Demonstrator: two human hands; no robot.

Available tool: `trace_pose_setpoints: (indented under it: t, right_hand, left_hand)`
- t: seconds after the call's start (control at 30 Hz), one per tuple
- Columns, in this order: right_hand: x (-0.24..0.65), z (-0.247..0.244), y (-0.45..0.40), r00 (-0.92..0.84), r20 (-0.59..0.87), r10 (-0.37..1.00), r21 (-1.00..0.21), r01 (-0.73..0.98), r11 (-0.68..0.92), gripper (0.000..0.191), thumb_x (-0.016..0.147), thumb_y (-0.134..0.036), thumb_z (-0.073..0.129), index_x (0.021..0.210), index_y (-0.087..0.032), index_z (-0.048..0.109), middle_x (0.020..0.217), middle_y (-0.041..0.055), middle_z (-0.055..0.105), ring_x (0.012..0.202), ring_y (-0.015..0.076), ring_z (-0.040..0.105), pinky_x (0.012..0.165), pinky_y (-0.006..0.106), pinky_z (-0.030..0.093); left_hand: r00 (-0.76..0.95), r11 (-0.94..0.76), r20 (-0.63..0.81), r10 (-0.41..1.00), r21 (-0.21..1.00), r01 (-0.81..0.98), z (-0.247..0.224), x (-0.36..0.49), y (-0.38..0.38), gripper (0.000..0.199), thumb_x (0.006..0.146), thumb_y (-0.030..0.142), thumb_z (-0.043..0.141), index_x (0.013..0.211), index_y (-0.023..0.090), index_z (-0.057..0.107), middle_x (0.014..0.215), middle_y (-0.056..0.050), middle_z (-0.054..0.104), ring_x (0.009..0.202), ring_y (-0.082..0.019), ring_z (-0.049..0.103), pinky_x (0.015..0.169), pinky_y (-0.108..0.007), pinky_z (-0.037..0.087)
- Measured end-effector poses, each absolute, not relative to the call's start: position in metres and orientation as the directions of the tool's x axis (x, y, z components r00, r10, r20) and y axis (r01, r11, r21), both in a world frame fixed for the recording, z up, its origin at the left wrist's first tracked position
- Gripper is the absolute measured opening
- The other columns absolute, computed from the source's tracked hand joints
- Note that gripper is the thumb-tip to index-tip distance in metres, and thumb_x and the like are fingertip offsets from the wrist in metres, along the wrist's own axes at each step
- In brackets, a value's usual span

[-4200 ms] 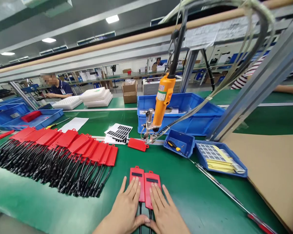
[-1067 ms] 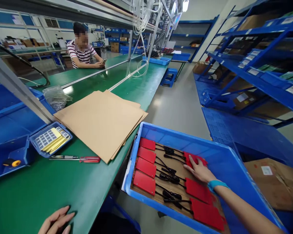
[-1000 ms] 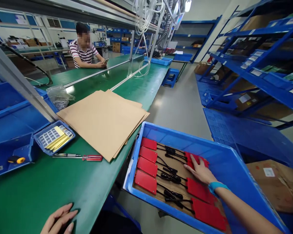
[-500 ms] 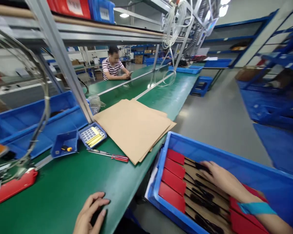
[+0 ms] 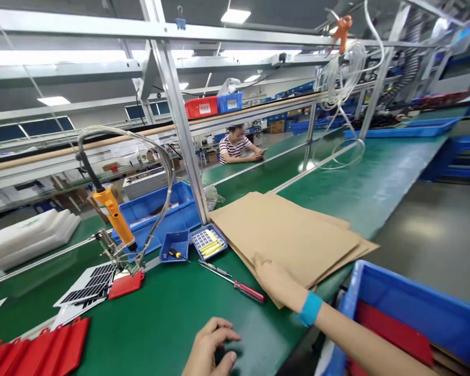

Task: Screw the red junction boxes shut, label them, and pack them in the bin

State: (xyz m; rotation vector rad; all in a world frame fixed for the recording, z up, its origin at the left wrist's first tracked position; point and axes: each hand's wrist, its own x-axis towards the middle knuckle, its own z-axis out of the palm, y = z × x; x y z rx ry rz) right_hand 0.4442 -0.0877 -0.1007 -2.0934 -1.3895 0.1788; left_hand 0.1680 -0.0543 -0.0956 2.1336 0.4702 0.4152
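Note:
My right hand (image 5: 276, 279), with a blue band at the wrist, reaches over the stack of brown cardboard sheets (image 5: 293, 235) and touches its near left part. Its fingers are bent, and whether they pinch a sheet is too blurred to tell. My left hand (image 5: 213, 347) hovers over the green tabletop (image 5: 172, 318) at the bottom centre, fingers curved and apart, holding nothing. Between the hands and the small trays lies a red-handled screwdriver (image 5: 248, 291) beside a metal tool. At the lower right, the blue bin (image 5: 415, 292) holds red flat pieces (image 5: 391, 326).
An orange electric driver (image 5: 115, 214) hangs on a stand at the left. Red plates (image 5: 62, 347) line the lower left. Small blue trays (image 5: 175, 245) stand by the metal post (image 5: 184, 120). A person (image 5: 238, 146) sits across the table.
My right hand has left the blue bin and moved left onto the cardboard. The view has swung left, bringing in the orange driver and red plates. My left hand keeps its open pose.

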Motion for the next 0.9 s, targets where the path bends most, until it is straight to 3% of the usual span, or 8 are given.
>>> trace_pose_setpoints:
  t: [0.17,0.27,0.43,0.5,0.57,0.7,0.8,0.9]
  right_hand:
    - [0.512,-0.063,-0.096,0.455,0.098,0.885,-0.703,0.662,-0.262,0.026,0.094,-0.039,0.058,0.103,-0.014,0.063,0.104,0.0072,0.064,0.096,0.0202,0.061,0.091,0.043,0.048]
    - [0.542,-0.038,-0.118,0.45,-0.024,0.893,-0.811,0.514,-0.281,0.021,0.091,-0.035,0.055,0.092,-0.016,0.065,0.099,0.0069,0.067,0.094,0.021,0.063,0.089,0.041,0.049]
    - [0.543,-0.014,-0.18,0.422,-0.175,0.89,-0.923,0.245,-0.297,0.026,0.068,-0.033,0.056,0.086,-0.019,0.069,0.1,0.0078,0.072,0.096,0.0259,0.065,0.086,0.036,0.051]
    - [0.535,-0.01,-0.204,0.389,-0.229,0.892,-0.941,0.146,-0.306,0.034,0.063,-0.032,0.058,0.092,-0.019,0.07,0.101,0.0075,0.072,0.094,0.026,0.066,0.083,0.036,0.053]
    - [0.528,-0.008,-0.224,0.364,-0.263,0.893,-0.95,0.064,-0.306,0.037,0.061,-0.03,0.059,0.094,-0.019,0.071,0.103,0.0076,0.072,0.094,0.0255,0.067,0.083,0.035,0.053]
    - [0.523,-0.009,-0.256,0.326,-0.294,0.899,-0.955,-0.07,-0.287,0.041,0.062,-0.033,0.061,0.099,-0.019,0.07,0.105,0.0078,0.071,0.097,0.0239,0.066,0.086,0.033,0.051]
    - [0.529,-0.009,-0.275,0.28,-0.311,0.908,-0.95,-0.101,-0.294,0.046,0.06,-0.031,0.062,0.103,-0.018,0.07,0.104,0.0071,0.071,0.094,0.0228,0.066,0.084,0.032,0.051]
    - [0.536,0.004,-0.292,0.348,-0.285,0.893,-0.917,0.17,-0.36,0.045,0.062,-0.033,0.055,0.101,-0.018,0.071,0.103,0.0068,0.071,0.09,0.0228,0.066,0.081,0.033,0.052]
  left_hand:
    - [0.878,-0.574,0.111,0.466,0.793,0.204,-0.075,0.186,-0.046,0.033,0.079,0.015,0.055,0.108,0.023,0.068,0.116,-0.01,0.061,0.103,-0.023,0.061,0.082,-0.031,0.05]
    - [0.88,-0.744,0.25,0.403,0.65,0.156,-0.066,0.211,-0.033,0.039,0.082,0.013,0.052,0.118,0.022,0.064,0.12,-0.011,0.061,0.109,-0.024,0.058,0.092,-0.035,0.049]
    - [0.784,-0.989,0.61,0.117,-0.001,0.149,-0.047,0.279,0.004,0.05,0.091,0.005,0.037,0.14,0.012,0.046,0.137,-0.018,0.053,0.127,-0.028,0.049,0.104,-0.044,0.041]
    - [0.753,-0.963,0.657,-0.044,-0.229,0.143,-0.034,0.304,0.017,0.048,0.095,0.007,0.033,0.142,0.011,0.042,0.14,-0.016,0.051,0.132,-0.027,0.044,0.109,-0.046,0.037]
    - [0.759,-0.931,0.628,-0.172,-0.355,0.083,-0.021,0.321,0.024,0.041,0.099,0.012,0.034,0.138,0.014,0.046,0.134,-0.012,0.057,0.13,-0.023,0.047,0.112,-0.046,0.033]
    - [0.78,-0.906,0.522,-0.344,-0.402,-0.13,-0.009,0.336,0.022,0.03,0.101,0.028,0.042,0.128,0.017,0.052,0.118,-0.009,0.065,0.114,-0.019,0.057,0.108,-0.044,0.038]
    - [0.782,-0.883,0.476,-0.402,-0.429,-0.193,-0.011,0.337,0.01,0.026,0.102,0.02,0.04,0.124,0.016,0.054,0.106,-0.008,0.066,0.098,-0.017,0.06,0.09,-0.036,0.048]
    - [0.782,-0.85,0.443,-0.438,-0.487,-0.2,-0.011,0.337,-0.004,0.027,0.101,0.013,0.036,0.119,0.013,0.055,0.091,-0.007,0.066,0.08,-0.016,0.059,0.069,-0.03,0.048]
